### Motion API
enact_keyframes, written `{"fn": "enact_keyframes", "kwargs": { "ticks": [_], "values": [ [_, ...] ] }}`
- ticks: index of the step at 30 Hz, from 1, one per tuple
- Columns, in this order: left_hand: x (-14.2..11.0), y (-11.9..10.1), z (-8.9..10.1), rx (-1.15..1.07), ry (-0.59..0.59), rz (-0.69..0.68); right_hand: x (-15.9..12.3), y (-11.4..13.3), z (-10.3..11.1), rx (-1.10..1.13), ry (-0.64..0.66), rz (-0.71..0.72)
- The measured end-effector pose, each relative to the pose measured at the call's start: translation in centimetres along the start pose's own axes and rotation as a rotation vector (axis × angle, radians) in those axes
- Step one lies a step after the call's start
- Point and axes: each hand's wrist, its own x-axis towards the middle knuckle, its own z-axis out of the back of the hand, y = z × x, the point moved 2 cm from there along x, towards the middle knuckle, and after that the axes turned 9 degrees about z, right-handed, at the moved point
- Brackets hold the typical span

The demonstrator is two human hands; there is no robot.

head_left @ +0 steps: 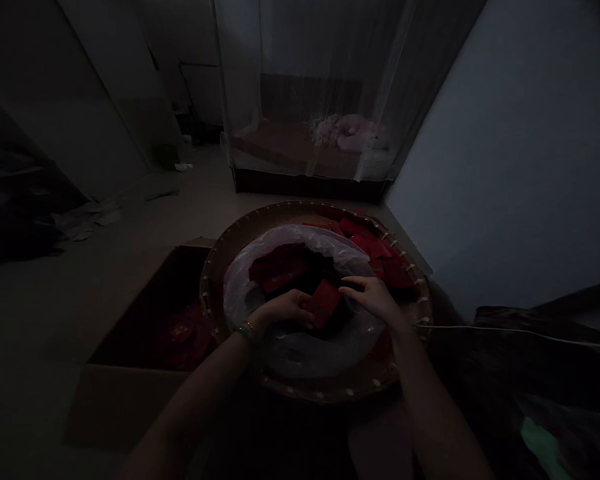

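Observation:
Dim light covers everything. My left hand (291, 308), with bangles at the wrist, pinches the left edge of a small red packet (325, 303), which looks like paper. To its right my right hand (373, 297) has its thumb and fingers apart, close to the packet's right edge, and holds nothing that I can see. Both hands are over an open whitish plastic bag (300, 357), with more red packets (280, 270) inside it. The bag sits in a round woven bamboo tray (213, 267). Loose red packets (367, 240) lie along the tray's far right side.
An open cardboard box (130, 383) with red items in it stands at the left of the tray. A thin white cord (520, 331) runs off to the right. Farther back is a bed behind a mosquito net (305, 53). A pale wall (525, 147) rises on the right.

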Motion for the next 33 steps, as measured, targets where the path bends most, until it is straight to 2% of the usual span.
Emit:
{"fn": "enact_keyframes", "kwargs": {
  "ticks": [10, 18, 23, 28, 33],
  "values": [
    [-0.4, -0.4, -0.2, 0.007, -0.005, -0.002, 0.1, 0.0, -0.1, 0.061, 0.014, -0.039],
    [-0.1, 0.0, 0.1, 0.016, -0.024, 0.014, -0.4, -1.7, 1.5, 0.289, 0.071, -0.200],
    [0.0, -0.2, 0.1, 0.015, -0.055, 0.005, -0.4, -1.5, 1.1, 0.248, 0.099, -0.123],
    [-0.1, -0.3, -0.1, 0.004, -0.042, 0.014, -0.2, -0.6, 0.2, 0.140, 0.014, -0.085],
    [-0.1, -0.2, 0.0, 0.015, -0.062, 0.000, -0.1, -0.7, 0.2, 0.151, 0.027, -0.043]
  ]
}}
